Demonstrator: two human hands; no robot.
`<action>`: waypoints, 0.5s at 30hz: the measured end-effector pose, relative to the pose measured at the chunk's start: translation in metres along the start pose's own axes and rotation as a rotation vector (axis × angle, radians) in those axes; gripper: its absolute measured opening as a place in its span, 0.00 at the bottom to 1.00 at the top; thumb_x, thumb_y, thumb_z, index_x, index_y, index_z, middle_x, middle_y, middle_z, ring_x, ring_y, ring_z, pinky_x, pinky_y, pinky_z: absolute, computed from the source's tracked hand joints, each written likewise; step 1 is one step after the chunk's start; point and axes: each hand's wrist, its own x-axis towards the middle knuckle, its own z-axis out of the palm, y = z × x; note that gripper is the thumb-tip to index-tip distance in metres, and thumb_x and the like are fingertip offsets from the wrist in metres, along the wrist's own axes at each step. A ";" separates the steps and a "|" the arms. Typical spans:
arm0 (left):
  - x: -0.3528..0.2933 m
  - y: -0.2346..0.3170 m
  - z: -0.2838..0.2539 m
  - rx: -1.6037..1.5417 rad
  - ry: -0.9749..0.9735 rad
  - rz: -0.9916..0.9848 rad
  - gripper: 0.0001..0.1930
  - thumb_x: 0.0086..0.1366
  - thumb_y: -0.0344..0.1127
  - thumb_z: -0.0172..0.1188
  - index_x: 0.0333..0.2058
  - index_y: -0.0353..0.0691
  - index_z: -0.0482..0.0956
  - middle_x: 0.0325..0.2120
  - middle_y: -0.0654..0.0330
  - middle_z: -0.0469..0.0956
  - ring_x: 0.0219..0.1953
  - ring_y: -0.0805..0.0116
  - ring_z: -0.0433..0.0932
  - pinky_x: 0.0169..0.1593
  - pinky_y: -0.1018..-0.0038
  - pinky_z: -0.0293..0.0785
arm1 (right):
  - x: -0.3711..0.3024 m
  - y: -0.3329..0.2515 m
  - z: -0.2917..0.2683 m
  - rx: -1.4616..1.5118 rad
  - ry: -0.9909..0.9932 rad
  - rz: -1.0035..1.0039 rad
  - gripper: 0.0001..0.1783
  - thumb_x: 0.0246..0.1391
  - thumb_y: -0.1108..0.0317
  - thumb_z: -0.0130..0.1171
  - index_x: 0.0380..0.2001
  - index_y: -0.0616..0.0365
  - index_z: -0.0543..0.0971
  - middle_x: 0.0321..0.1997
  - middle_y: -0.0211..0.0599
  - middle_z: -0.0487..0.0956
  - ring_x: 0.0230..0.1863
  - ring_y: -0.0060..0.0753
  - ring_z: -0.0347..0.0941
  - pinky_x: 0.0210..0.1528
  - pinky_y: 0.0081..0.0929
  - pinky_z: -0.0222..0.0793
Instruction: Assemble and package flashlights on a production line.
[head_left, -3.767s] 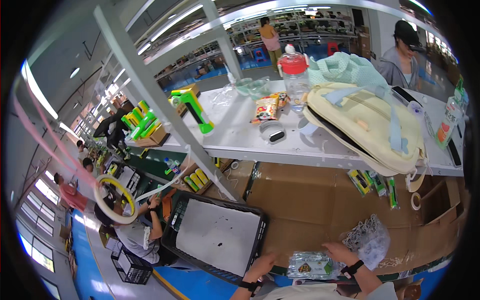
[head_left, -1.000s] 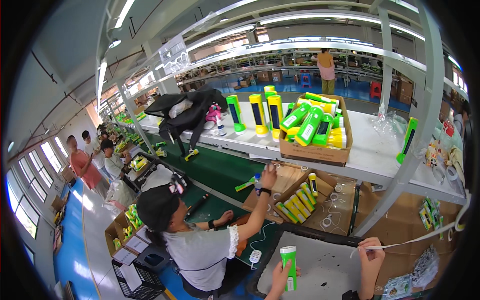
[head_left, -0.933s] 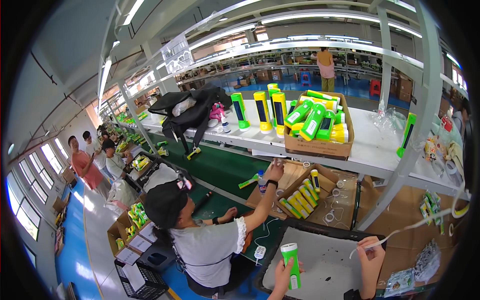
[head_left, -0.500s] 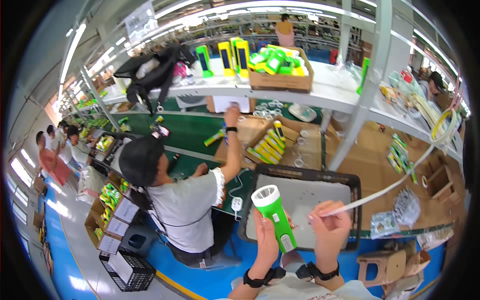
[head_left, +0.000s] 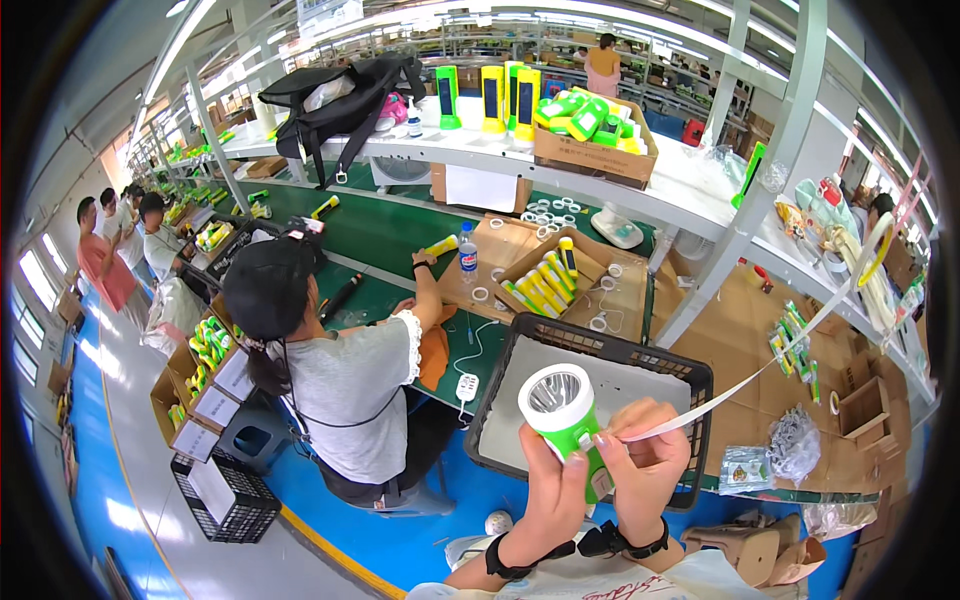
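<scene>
Head — hands (head_left: 553, 492) hold flashlight (head_left: 574, 428) (green), white strip (head_left: 700, 411)

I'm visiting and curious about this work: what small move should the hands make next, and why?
Probably press the end of the white strip onto the green-and-white flashlight: the left hand holds the flashlight, lens end up, while the right hand pinches the strip close beside it.
</scene>
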 end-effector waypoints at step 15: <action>0.019 -0.002 0.001 -0.166 0.110 -0.055 0.17 0.66 0.34 0.47 0.50 0.34 0.57 0.30 0.50 0.73 0.24 0.64 0.76 0.27 0.68 0.77 | 0.027 0.008 -0.022 -0.275 -0.018 -0.036 0.02 0.47 0.79 0.59 0.26 0.67 0.77 0.27 0.36 0.74 0.27 0.19 0.69 0.24 0.13 0.60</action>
